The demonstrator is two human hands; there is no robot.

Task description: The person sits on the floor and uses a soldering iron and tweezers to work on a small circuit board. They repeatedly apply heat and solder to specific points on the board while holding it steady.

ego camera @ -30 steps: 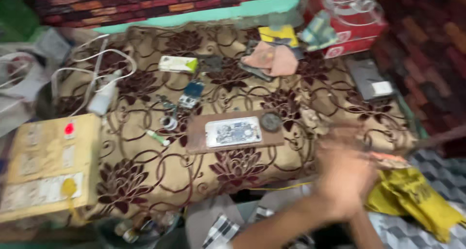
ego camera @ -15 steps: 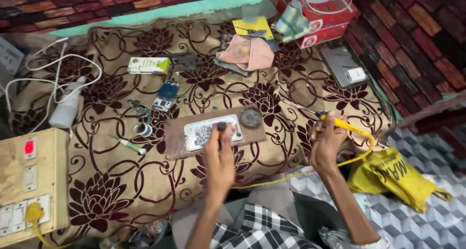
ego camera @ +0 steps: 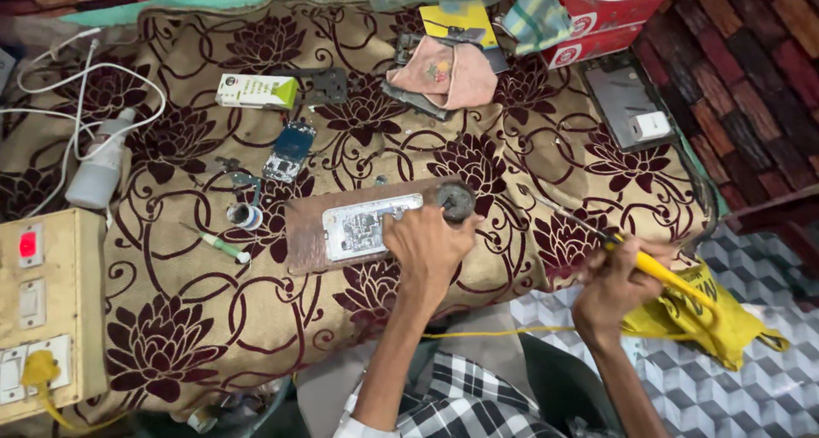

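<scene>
Hands meet over a flowered cloth: our left hand (ego camera: 426, 243) presses fingertips on the opened phone (ego camera: 368, 226), which lies lengthwise left to right on a brown board (ego camera: 304, 237) near the cloth's front edge. Our right hand (ego camera: 616, 278) grips a yellow soldering iron (ego camera: 627, 252), tip pointing up-left toward a small round tin (ego camera: 455, 201). Bare cloth (ego camera: 205, 319) spreads leftward to a switchboard box (ego camera: 47, 306).
</scene>
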